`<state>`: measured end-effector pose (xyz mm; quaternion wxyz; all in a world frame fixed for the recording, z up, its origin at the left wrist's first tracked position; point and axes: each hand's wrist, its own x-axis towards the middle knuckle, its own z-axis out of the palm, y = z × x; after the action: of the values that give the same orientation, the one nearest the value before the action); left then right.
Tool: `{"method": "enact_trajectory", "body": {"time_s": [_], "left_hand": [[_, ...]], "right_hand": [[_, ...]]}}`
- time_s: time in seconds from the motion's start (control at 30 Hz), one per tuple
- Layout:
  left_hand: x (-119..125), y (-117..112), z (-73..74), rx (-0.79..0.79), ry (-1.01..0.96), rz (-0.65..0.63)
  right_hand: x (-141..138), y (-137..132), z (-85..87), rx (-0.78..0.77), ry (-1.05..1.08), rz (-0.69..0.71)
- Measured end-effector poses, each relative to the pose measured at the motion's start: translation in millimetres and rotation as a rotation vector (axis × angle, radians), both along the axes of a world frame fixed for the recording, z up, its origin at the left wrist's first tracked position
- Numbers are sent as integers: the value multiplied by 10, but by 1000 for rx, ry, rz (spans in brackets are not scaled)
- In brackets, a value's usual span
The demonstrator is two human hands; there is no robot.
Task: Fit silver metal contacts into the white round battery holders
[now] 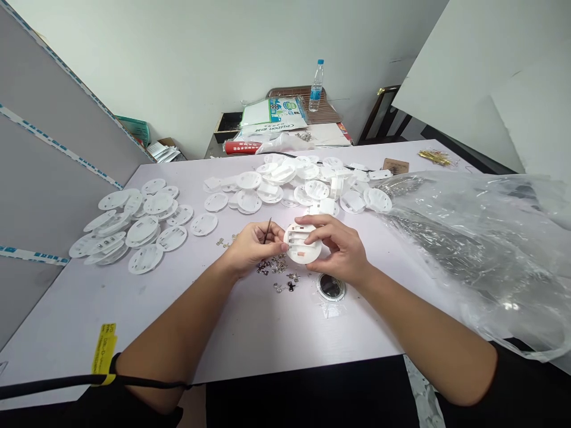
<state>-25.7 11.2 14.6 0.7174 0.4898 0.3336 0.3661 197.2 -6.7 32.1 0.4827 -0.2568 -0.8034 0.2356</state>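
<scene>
The left hand pinched a thin dark pin, its fingers against the edge of a round white plastic disc, which the right hand gripped above the pale counter. Small silvery metal clips lay just below the disc, with heaped white discs off to its left.

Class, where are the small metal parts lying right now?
In the head view, the small metal parts lie scattered on the white table, just below the left hand and left of the round black-centred disc.
</scene>
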Motion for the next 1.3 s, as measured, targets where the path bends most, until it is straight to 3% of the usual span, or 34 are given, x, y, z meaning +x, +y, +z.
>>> {"method": "enact_trajectory", "body": {"time_s": [0.23, 0.47, 0.67, 0.77, 0.9, 1.3], "left_hand": [[82, -44, 19, 173, 174, 82], [27, -56, 31, 499, 672, 141], [15, -101, -19, 842, 1016, -24], [62, -95, -143, 967, 1050, -74], [115, -85, -258, 1040, 1050, -25], [137, -94, -266, 1078, 1004, -12]], "right_hand": [[6, 4, -39, 67, -65, -59], [132, 107, -32, 78, -284, -5], [218, 160, -21, -34, -475, 22], [210, 151, -21, -92, -494, 18], [188, 142, -26, -99, -484, 17], [183, 146, -58, -108, -475, 10]]}}
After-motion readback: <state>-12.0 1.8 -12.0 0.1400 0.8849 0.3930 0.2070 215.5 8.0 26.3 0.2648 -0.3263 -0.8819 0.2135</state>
